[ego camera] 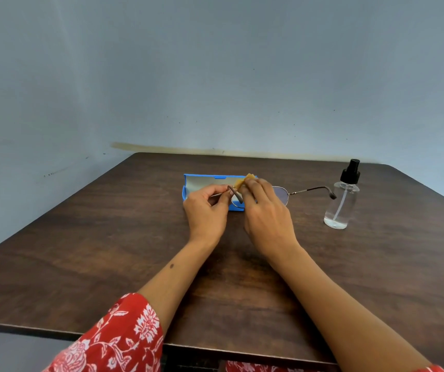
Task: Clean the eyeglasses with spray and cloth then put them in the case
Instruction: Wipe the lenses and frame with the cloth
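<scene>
Two hands: both are raised just above the table (81, 264), close together, in front of the open case.
Left hand (206, 208): one temple of the eyeglasses (280, 193) is pinched between thumb and fingertips, so the frame is steadied.
Right hand (265, 210): the small tan cloth (245, 180) is gripped in the fingertips and pressed at the near lens (the contact itself is hidden by the fingers).
Eyeglasses: held in the air between the hands, the other temple left sticking out toward the spray bottle (341, 197).
Step in hand: wiping is judged to be under way; casing is not yet begun.
Next move: the far lens should be rubbed, then the temples folded.
Case (196, 187): blue, lid up, lying just behind the hands, ready to be filled.
Spray bottle: upright, well apart to the right, not touched.
</scene>
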`<state>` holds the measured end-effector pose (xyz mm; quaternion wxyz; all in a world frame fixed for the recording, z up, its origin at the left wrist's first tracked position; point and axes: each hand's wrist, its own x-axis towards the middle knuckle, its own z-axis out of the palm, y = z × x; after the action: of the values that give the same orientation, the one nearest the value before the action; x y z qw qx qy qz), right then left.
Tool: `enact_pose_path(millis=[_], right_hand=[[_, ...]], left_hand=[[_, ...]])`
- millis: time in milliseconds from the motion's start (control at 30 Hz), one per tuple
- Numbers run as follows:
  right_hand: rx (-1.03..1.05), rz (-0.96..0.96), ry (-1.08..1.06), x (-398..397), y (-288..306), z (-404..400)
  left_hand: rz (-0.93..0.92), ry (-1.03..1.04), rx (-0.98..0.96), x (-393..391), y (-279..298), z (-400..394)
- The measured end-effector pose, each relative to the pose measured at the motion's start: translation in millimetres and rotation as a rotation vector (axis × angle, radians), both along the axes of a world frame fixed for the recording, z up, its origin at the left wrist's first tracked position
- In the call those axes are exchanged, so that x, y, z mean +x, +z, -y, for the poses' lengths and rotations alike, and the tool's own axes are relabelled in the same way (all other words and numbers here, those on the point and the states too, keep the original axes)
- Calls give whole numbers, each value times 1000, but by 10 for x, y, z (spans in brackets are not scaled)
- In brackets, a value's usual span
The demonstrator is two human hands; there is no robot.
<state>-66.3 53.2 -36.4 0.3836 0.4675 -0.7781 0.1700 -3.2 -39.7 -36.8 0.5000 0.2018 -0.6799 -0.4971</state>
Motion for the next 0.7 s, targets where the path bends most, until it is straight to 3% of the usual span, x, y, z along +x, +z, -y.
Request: enact_pose_path(millis=[167,333,567,700], right_hand=[[1,-63,135,42,-9,-46],[-17,-7,-17,-42,29,-12],[2,-31,117,75,-10,-32],[-8,-17,19,29,2,-1]], left_hand=[[-11,23,1,6,4,19],[-9,2,9,9,14,-21],[-9,11,16,9,-4,9],[-6,4,18,10,5,-13]])
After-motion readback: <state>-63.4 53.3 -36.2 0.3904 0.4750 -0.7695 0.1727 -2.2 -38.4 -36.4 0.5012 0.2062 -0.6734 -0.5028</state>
